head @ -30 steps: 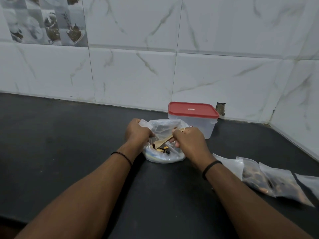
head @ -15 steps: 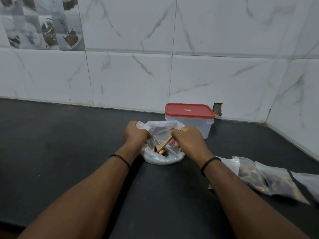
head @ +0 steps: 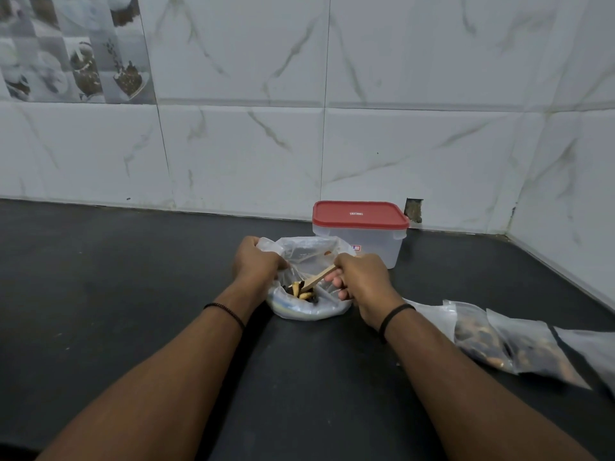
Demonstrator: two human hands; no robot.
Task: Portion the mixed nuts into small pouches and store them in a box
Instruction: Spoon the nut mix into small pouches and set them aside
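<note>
My left hand (head: pixel 256 261) gripped the nut bag's (head: pixel 309 304) rim; my right hand (head: pixel 361 281) held the wooden spoon (head: pixel 316 281). If the rim slipped, nuts might have spilled toward 6 o'clock.

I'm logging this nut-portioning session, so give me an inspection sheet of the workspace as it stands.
Surface: dark countertop, matte; no spills visible.
Job's things: clear plastic bag of mixed nuts, open at the top; wooden spoon dipping into it; box behind the bag, red lid on; filled pouches lying flat, overlapping, at the right.
Clutter: nothing seen.
Grippers: left hand grips the bag's rim; right hand holds the spoon handle.
Cables: nothing seen.
Surroundings: white marble-look wall tiles; patterned tile upper left; small hole in wall behind the box.
</note>
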